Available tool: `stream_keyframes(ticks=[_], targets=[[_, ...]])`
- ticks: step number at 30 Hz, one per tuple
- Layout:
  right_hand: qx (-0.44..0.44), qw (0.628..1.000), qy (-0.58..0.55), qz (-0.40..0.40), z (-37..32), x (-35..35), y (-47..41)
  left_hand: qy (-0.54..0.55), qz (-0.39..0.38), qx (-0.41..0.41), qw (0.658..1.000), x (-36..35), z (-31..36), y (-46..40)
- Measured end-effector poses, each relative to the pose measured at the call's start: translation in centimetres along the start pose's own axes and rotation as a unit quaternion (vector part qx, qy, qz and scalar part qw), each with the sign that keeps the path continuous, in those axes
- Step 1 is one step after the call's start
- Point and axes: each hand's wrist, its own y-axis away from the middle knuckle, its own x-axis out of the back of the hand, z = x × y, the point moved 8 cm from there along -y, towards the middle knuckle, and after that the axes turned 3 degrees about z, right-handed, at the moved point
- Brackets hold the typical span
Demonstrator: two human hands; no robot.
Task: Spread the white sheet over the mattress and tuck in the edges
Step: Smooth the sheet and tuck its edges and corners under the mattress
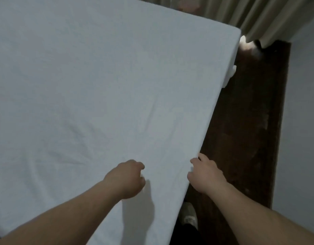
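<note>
From the head camera, you are looking down on the sheet (99, 85), which already lies spread over the mattress top, mostly flat, with a few soft creases fanning toward the near side edge. Judged from that, spreading is done and you are at the tucking step along the edge that borders the dark floor (244, 138).

Your left hand (128, 177) sits on the sheet just inside that edge, fingers curled under; they seem to be bunching a bit of cloth, but the fingertips are hidden, so you cannot tell if anything is pinched. Your right hand (205, 174) is at the edge itself, fingers curled over it and touching the sheet where it drops down the side.

Farther along the edge, near the far corner by the curtain (258, 18), a loose bit of white hangs out from the side.

Next you will likely need to pull the overhang taut and push it under the mattress, working along toward that far corner.
</note>
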Motion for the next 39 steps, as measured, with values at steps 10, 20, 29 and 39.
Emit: stream_keyframes(ticks=[10, 20, 29, 39], targets=[[0.184, 0.975, 0.110, 0.056, 0.1, 7.6, -16.2, 0.012, -0.020, 0.051, 0.998, 1.2, 10.4, -15.1], [0.208, 0.957, 0.189, -0.075, 3.6, 8.4, -16.3, -0.035, -0.138, -0.009, 0.990, 0.3, 16.1, -15.9], [0.184, 0.974, 0.120, 0.061, 5.1, 13.2, -21.8, 0.023, 0.005, 0.017, 1.000, 3.5, 17.2, -19.5], [0.134, 0.983, 0.122, 0.015, 7.7, 10.3, -20.8, -0.062, -0.097, -0.056, 0.992, -1.0, 19.3, -18.0]])
